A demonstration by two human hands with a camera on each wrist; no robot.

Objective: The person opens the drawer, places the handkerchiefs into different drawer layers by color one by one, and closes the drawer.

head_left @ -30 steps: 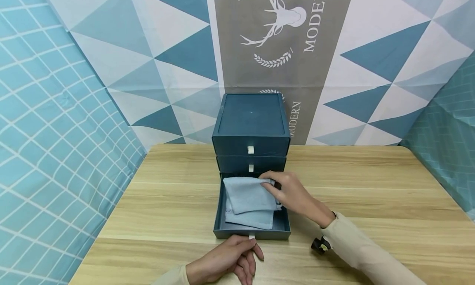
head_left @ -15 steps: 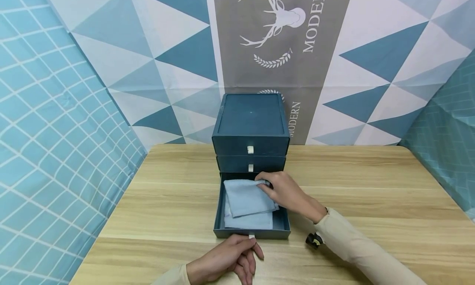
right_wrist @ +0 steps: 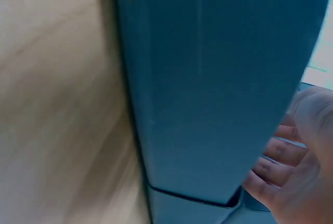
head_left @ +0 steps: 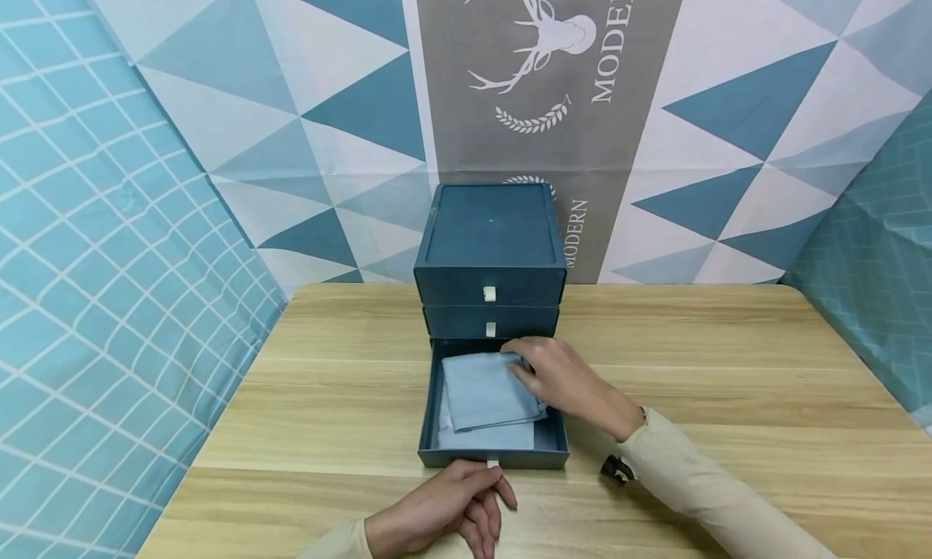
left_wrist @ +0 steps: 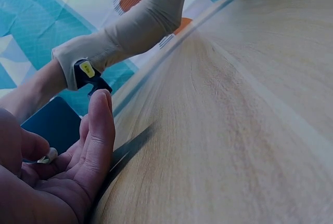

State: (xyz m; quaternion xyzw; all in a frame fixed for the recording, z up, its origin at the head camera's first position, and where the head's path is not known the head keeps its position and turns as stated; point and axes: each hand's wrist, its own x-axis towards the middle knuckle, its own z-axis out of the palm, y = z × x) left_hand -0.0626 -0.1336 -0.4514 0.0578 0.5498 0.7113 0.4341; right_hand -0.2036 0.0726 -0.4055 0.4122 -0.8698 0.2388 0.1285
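A dark blue drawer (head_left: pixel 431 459) is pulled out at the bottom of the drawer unit. Inside it lie two layers of light blue cloth; the upper folded cloth (head_left: pixel 489 393) sits askew over the lower cloth (head_left: pixel 484 439). My right hand (head_left: pixel 561 381) pinches the upper cloth at its back right corner, its fingertips partly hidden behind the fabric. In front of the drawer, my left hand (head_left: pixel 455 502) pinches the white pull tab (left_wrist: pixel 49 156) between thumb and forefinger, the other fingers relaxed. The right wrist view shows my right fingers reaching over the drawer's side wall (right_wrist: pixel 208 89).
Two closed drawers, the top drawer (head_left: pixel 451 285) and the middle drawer (head_left: pixel 451 321), stand above the pulled-out one, each with a white tab. The unit rests on a wood-grain table (head_left: pixel 692 365) near the patterned backdrop (head_left: pixel 349 138). A black wrist device (head_left: pixel 617 470) hangs under my right sleeve.
The upper cloth has come down flatter onto the lower one, its front edge shifting toward me. My right hand moved slightly left with it. The left hand stays at the tab.
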